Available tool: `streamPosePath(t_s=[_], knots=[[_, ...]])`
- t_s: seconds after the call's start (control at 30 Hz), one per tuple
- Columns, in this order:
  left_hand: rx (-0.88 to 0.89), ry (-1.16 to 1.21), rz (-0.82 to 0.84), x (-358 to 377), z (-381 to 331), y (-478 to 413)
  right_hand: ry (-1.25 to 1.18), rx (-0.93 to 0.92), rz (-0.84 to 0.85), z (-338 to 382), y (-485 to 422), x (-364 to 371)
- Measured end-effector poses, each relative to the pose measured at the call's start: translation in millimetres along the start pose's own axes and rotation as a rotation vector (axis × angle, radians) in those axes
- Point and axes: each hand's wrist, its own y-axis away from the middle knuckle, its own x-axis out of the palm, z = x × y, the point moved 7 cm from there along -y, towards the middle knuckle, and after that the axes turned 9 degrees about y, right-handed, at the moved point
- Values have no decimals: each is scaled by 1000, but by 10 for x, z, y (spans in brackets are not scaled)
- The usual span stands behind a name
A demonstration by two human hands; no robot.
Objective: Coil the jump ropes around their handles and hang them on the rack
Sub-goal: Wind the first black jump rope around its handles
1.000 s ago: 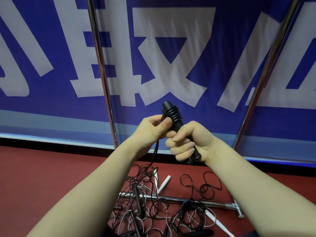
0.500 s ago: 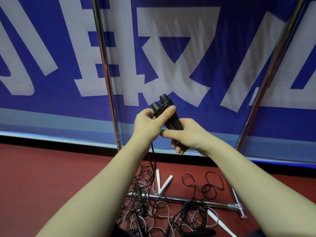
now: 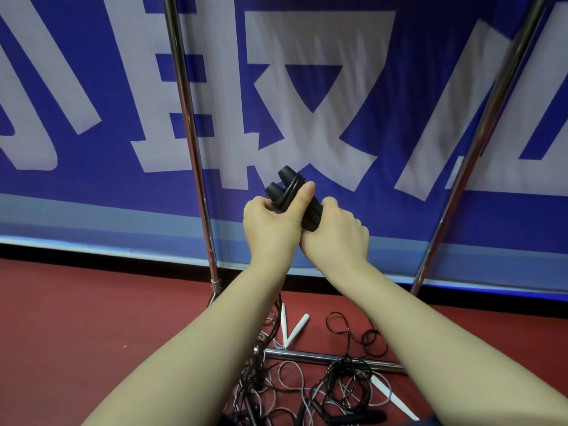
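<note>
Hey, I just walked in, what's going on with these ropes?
A person is coiling a black jump rope. Both black handles are held together: the right hand grips their lower part, while the left hand holds the upper part, thumb pressing the wound cord in place. On the red floor, a tangle of other ropes, black and white, lies around the base bar of the rack. No rope hangs on the part of the rack in view.

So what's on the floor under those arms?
A tangle of black and white jump ropes, white handles and the rack's bottom bar; the forearms cover part of the pile.
</note>
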Motion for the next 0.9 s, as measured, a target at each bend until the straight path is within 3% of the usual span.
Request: streamPosePath(t_s=[0.17, 0.27, 0.53, 0.67, 0.8, 0.9], knots=[[1, 26, -61, -70, -10, 14, 16, -87, 11, 111, -50, 7], [-34, 13, -11, -64, -35, -5, -52, -83, 46, 86, -95, 65], [4, 92, 445, 32, -185, -61, -236, 68, 78, -142, -192, 6], [-20, 92, 591, -16, -173, -114, -346, 77, 143, -162, -193, 31], [73, 10, 556, -90, -232, -168, -534, 70, 241, -84, -143, 37], [118, -21, 515, -127, -275, -184, -734, 59, 427, 36, -41, 71]])
